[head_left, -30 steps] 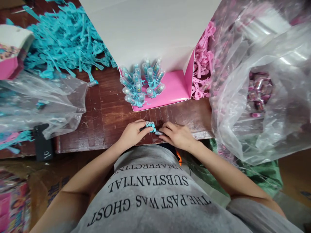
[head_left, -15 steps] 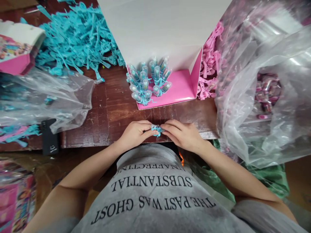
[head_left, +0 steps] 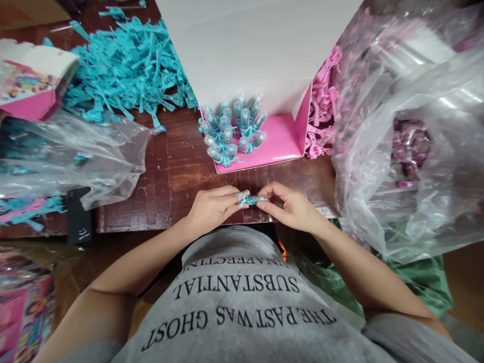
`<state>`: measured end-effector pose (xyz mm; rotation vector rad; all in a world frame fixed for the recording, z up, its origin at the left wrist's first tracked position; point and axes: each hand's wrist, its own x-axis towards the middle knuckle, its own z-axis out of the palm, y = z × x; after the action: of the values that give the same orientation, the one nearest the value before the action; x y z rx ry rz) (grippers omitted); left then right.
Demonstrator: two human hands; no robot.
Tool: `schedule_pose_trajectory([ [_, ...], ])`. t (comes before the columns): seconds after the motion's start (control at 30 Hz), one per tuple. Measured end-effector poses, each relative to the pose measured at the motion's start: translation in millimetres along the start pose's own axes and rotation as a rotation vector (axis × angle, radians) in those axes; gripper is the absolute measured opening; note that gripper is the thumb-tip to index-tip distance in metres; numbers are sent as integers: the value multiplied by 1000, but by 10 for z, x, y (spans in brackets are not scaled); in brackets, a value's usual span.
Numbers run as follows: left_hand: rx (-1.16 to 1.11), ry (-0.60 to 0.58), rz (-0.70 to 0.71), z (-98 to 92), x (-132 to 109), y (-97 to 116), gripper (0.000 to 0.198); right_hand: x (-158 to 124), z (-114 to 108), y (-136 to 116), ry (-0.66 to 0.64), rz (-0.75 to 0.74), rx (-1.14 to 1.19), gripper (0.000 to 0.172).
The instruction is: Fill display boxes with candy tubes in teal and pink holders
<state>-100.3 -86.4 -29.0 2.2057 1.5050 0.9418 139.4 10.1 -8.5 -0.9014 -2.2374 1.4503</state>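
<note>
Between my hands, close to the table's front edge, is a small blue plastic piece with clear capsule-like tubes (head_left: 254,200). My left hand (head_left: 214,206) pinches its blue end, and a clear rounded tip shows above those fingers. The thumb and fingers of my right hand (head_left: 289,205) close on the other end of the tube. Just beyond stands an open box (head_left: 282,136) with a pink floor and a tall white back panel. On its left side several clear capsules on blue holders (head_left: 227,133) stand in clusters.
Blue plastic pieces (head_left: 124,65) lie heaped at the back left, pink ones (head_left: 321,111) behind the box's right side. Clear plastic bags flank me: one left (head_left: 113,151), one right (head_left: 370,171) with pink capsules inside. A black phone-like object (head_left: 79,217) lies at the left front edge.
My right hand has shifted slightly right and its fingers have opened up around the tube, so more of the tube shows. My left hand still grips the blue piece. The view has tilted a little.
</note>
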Motion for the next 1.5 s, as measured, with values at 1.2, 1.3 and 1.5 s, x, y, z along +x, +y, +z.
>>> schedule_pose_trajectory([
  [1.2, -553, 66, -586, 334, 285, 133, 26, -156, 132, 272, 359, 128, 448, 43],
  [1.3, -519, 53, -559, 320, 271, 103, 24, -161, 39, 265, 284, 255, 354, 39],
  [1.5, -650, 55, -558, 314, 254, 95, 27, -111, -39, 218, 179, 156, 315, 47],
])
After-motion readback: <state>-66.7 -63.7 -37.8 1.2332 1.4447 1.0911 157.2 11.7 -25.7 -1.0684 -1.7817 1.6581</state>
